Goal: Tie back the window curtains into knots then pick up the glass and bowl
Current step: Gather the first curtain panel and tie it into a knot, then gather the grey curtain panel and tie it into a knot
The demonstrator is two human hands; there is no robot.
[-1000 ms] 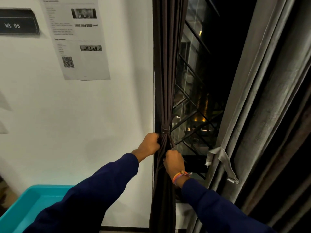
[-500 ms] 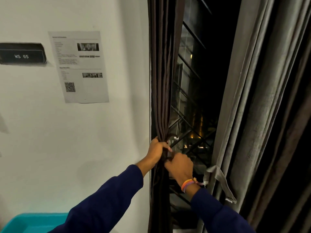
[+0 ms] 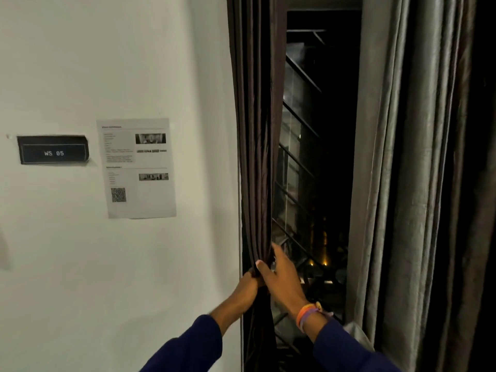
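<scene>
Left hand (image 3: pixel 248 287) is bunched tight around the dark curtain (image 3: pixel 255 157). Right hand (image 3: pixel 281 277) sits just right of it, fingers mostly straight, thumb hooked on the same folds. Grey curtain (image 3: pixel 402 183) hangs well right.

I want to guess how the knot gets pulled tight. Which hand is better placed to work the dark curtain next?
Probably the right hand: its fingers lie loose against the dark curtain, free to move, while the left hand grips the gathered folds and anchors them.

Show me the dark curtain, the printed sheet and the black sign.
dark curtain (image 3: pixel 255 157), head view, middle of its bunched folds.
printed sheet (image 3: pixel 137 167), head view, centre of the page.
black sign (image 3: pixel 53 153), head view, on its lettering.
</scene>
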